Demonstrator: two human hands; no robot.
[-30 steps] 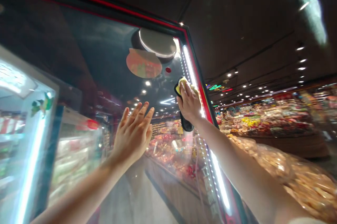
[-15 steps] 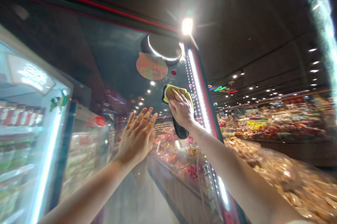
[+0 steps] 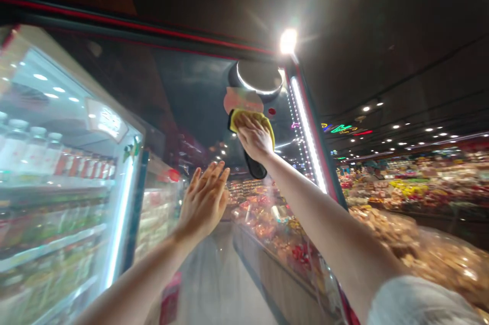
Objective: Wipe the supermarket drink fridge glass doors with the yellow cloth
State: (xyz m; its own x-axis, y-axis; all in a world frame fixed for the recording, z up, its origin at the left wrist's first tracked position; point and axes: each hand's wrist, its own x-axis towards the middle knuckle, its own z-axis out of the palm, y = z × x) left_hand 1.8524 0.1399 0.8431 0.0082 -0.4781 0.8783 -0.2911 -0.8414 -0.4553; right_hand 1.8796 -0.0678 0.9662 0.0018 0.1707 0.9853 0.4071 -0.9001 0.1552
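Against the glass point(image 3: 191, 101), I hold the yellow cloth point(image 3: 244, 112), long axis roughly upright, beneath my nearer right hand point(image 3: 254, 136), while my left hand point(image 3: 206, 192), fingers extended and holding nothing, lies lower left.

Left forearm point(image 3: 141, 274) and right forearm point(image 3: 324, 218): both raised, reaching up and inward. Left hand point(image 3: 206, 200): back toward the viewer, fingers extended upward, slightly parted. Right hand point(image 3: 255, 139): set higher, fingers directed up and left, palm hidden. Total hands visible: 2.
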